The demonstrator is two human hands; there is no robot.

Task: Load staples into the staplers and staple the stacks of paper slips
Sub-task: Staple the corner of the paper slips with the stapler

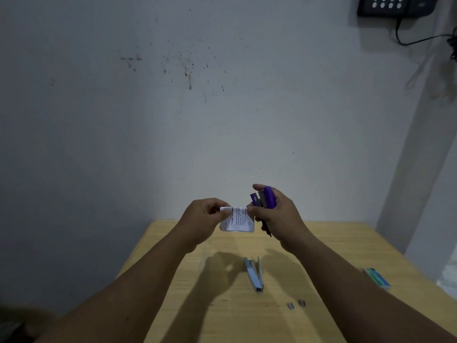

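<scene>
From the head view, I hold a small stack of paper slips [238,219] up in front of me above the far edge of the tabletop [321,246], my left hand [206,216] pinching its left end between thumb and fingers. My right hand [274,214] is wrapped around the purple stapler [265,197], its fingertips also touching the right edge of the slips, so the stapler sits just beside the paper; I cannot tell whether a staple is in yet. Below, a light blue stapler [254,274] lies hinged open on the tabletop, apparently unloaded, with two short strips of staples [296,304] near it and a green staple box [377,278] off to the right. So I judge one stapler is in use and the other is left to fill.
</scene>
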